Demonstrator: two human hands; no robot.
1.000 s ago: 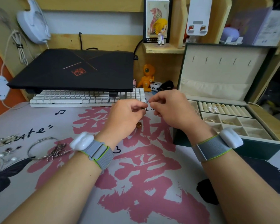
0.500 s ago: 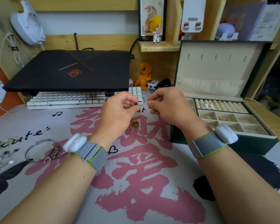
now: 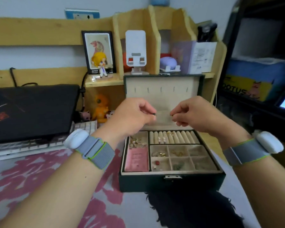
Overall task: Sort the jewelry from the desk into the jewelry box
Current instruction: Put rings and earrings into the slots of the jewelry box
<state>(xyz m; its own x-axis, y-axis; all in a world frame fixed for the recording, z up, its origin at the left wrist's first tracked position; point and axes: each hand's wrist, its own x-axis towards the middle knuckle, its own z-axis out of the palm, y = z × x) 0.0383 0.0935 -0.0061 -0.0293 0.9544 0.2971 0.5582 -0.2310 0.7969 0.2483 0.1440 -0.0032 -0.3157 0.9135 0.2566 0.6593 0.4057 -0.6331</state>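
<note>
Since the earlier frame, our view has swung right and both hands have risen from the desk mat to hover above the open jewelry box [image 3: 171, 180], which now sits centred before us. Its ring rolls [image 3: 173, 137] and several square compartments [image 3: 176, 153] already hold pieces, so we judge sorting well advanced; how much remains on the desk mat [image 3: 39, 175] we cannot tell, as no loose jewelry shows here. Our left hand [image 3: 132, 117] pinches a small dark piece [image 3: 153, 114] at thumb and fingertip, poised over the box's rear. Our right hand [image 3: 194, 114] has its fingers curled in a pinch; what it holds, if anything, is too small to make out.
</note>
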